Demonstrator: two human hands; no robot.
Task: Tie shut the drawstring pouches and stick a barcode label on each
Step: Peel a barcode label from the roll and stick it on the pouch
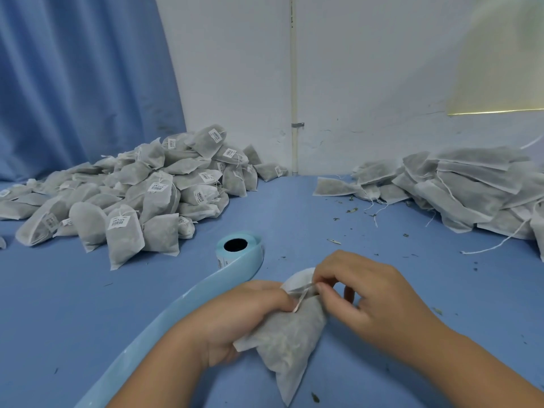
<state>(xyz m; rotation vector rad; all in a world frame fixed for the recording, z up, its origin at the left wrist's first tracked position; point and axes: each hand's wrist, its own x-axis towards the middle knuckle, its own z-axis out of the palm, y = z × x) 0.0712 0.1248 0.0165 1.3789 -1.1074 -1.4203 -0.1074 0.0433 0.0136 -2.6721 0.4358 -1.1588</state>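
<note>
A grey filled drawstring pouch [291, 346] lies on the blue table in front of me. My left hand [235, 319] grips its neck from the left. My right hand [365, 293] pinches the pouch's white drawstring just above the neck, close to my left thumb. A roll of barcode labels [240, 250] stands behind my hands, its pale blue backing strip [164, 322] trailing toward the lower left.
A big heap of labelled pouches [141, 195] fills the back left. A pile of unlabelled pouches with loose strings [459, 187] lies at the back right. Bits of dried herb are scattered on the table [323, 219]. A blue curtain and a white wall stand behind.
</note>
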